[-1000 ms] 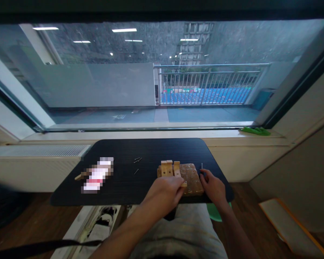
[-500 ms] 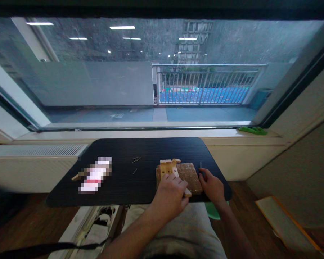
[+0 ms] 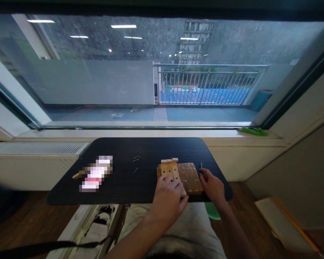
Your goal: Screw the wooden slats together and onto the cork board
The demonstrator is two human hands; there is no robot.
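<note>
My left hand [image 3: 169, 196] is closed over the near part of several pale wooden pieces [image 3: 169, 169]. Side by side, these pieces have raised far ends and small round holes, and they rest on the left part of a brown block [image 3: 189, 178]. Their near ends are mostly hidden under my fingers. By the block's right edge, my right hand [image 3: 212, 185] pinches a thin metal rod [image 3: 201, 165], perhaps a bolt, upright between thumb and finger. Its lower end is hidden. Left of the block lie several loose metal pins or bolts [image 3: 136, 158].
A dark table [image 3: 118, 145] carries everything, with a pixelated white and pink item [image 3: 95, 174] and a wooden stick [image 3: 77, 175] at its left. Behind it are a window sill [image 3: 151, 133] with a green cloth-like thing [image 3: 253, 131] and a radiator [image 3: 35, 148].
The rightmost wooden piece has turned and slid left, now standing in line against the others. My left hand has shifted slightly left with it. My right hand stays nearly still.
</note>
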